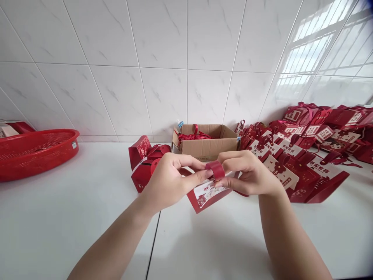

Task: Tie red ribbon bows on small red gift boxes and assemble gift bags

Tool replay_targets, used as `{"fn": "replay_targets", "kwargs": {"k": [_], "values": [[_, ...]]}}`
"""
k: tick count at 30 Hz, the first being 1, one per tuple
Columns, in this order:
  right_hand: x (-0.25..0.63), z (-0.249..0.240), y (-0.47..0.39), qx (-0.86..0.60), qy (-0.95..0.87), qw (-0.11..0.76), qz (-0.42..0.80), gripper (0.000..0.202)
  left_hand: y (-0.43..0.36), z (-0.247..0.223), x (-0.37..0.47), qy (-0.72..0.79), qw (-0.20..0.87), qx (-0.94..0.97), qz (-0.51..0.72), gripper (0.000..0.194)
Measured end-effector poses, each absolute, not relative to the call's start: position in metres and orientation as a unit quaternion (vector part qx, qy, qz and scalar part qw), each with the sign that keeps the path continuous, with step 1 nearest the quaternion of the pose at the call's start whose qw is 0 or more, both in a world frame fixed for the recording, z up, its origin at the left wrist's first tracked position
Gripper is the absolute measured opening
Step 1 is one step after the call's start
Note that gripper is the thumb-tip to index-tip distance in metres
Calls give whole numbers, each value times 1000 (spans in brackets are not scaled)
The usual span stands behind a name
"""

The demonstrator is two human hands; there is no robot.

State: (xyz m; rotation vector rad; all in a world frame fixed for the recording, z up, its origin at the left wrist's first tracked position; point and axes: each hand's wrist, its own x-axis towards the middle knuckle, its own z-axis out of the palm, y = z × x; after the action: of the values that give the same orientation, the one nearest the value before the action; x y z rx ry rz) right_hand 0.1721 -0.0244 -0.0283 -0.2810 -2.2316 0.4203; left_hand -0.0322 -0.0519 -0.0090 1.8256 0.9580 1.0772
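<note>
both forearms enter from the bottom edge and meet over the white table [58, 217]. left hand [167, 181] is pinched narrow, thumb and forefinger closed on the left side of a red ribbon loop [215, 169]. right hand [250, 173] is curled in, fingertips gripping the same loop from the right; the two hands nearly touch at the loop. the loop sits at the top of a small red gift box [206, 194] with a white printed panel, held tilted just above the table, its lower corner pointing down toward the viewer.

just behind the left hand: two more red boxes [142, 159], partly folded, on the table. behind both hands: an open cardboard carton [206, 146] with red ribbons [194, 136] inside, a blue clip on its left rim. right of the carton: a large heap of finished red boxes [309, 155] running along the wall to the right edge. far left: a shallow red plastic basket [35, 151], well apart from the hands. behind everything, a white tiled wall [163, 50] with a window reflection at upper right.
</note>
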Motion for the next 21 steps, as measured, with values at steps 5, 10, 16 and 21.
{"fn": "replay_targets", "kwargs": {"k": [5, 10, 16, 21], "values": [[174, -25, -27, -121, -895, 410, 130, 8, -51, -10, -35, 360, 409, 730, 413, 4], [178, -24, -31, -137, -900, 400, 101, 5, -52, -10, -35, 352, 392, 742, 414, 12], [174, -22, -43, -177, -910, 376, 11, 8, -56, -11, -34, 384, 345, 757, 401, 16], [170, -18, -57, -184, -905, 383, -29, 12, -65, -9, -35, 373, 352, 759, 401, 17]]}}
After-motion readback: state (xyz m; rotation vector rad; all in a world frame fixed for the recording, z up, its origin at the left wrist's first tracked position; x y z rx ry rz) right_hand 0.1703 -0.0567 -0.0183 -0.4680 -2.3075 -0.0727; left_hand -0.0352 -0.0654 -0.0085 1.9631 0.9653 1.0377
